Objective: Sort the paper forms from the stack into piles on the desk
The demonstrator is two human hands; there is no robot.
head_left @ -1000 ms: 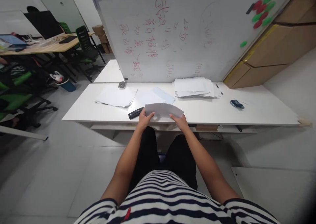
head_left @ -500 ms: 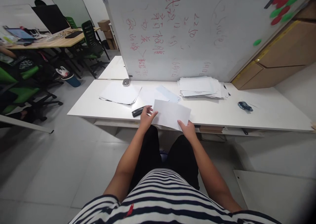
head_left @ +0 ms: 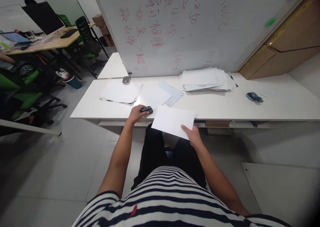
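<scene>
My left hand point(head_left: 137, 114) is closed around a black stapler point(head_left: 146, 110) near the front edge of the white desk point(head_left: 212, 108). Its far end sticks out past my fingers toward the right. A white sheet of paper point(head_left: 172, 120) is pinched at its lower right in my right hand point(head_left: 192, 135), thumb on top and the other fingers underneath. The sheet reaches over the desk's front edge, its left corner close to the stapler. Behind it, several loose sheets point(head_left: 155, 95) lie overlapping on the desktop.
A thick pile of papers point(head_left: 202, 80) rests against the whiteboard point(head_left: 160, 36). More sheets point(head_left: 120, 92) lie left, beside a small grey device point(head_left: 126, 80). A dark blue object point(head_left: 254, 97) sits right, with cardboard boxes point(head_left: 282, 50) behind. Leftward are green chairs point(head_left: 25, 96) and a bin point(head_left: 73, 82).
My left hand has let go of the paper, moved left and closed on the stapler. My right hand keeps the sheet, now slightly lower. The camera view has tilted down.
</scene>
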